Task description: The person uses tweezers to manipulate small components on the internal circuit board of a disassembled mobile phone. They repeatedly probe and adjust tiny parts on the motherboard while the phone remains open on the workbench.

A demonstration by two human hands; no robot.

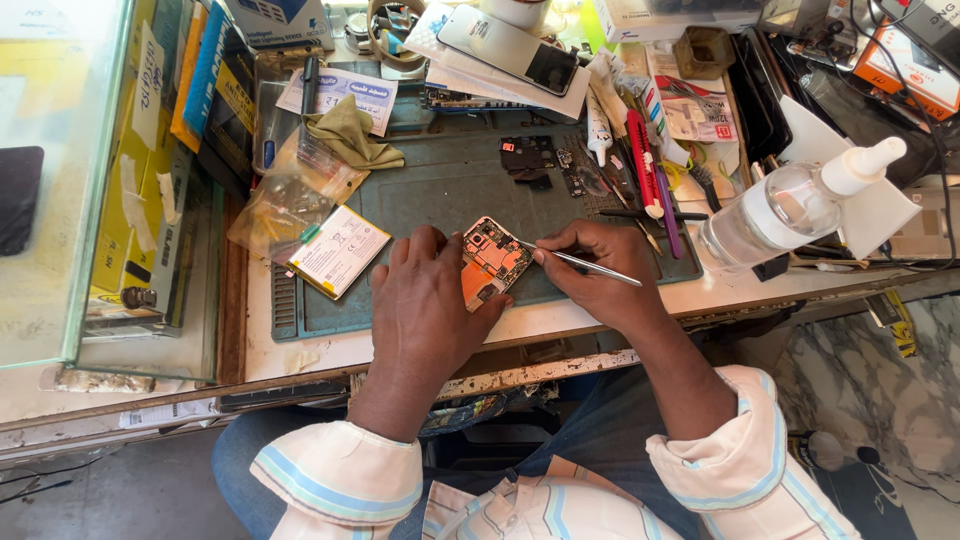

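Note:
An opened phone (490, 262) with an orange inner frame and exposed circuit board lies tilted on a grey-green work mat (440, 190). My left hand (425, 305) covers its left side and holds it against the mat. My right hand (600, 270) pinches thin metal tweezers (580, 262) whose tip touches the board's upper right edge. Both sleeves are cream with blue stripes.
A flat phone battery (338, 250) and clear plastic bags (285, 205) lie left of the phone. Small black parts (530, 158), several tools (645, 165) and a clear squeeze bottle (790, 205) lie right. A smartphone (510, 48) rests on papers behind. Boxes and a glass case (60, 180) stand left.

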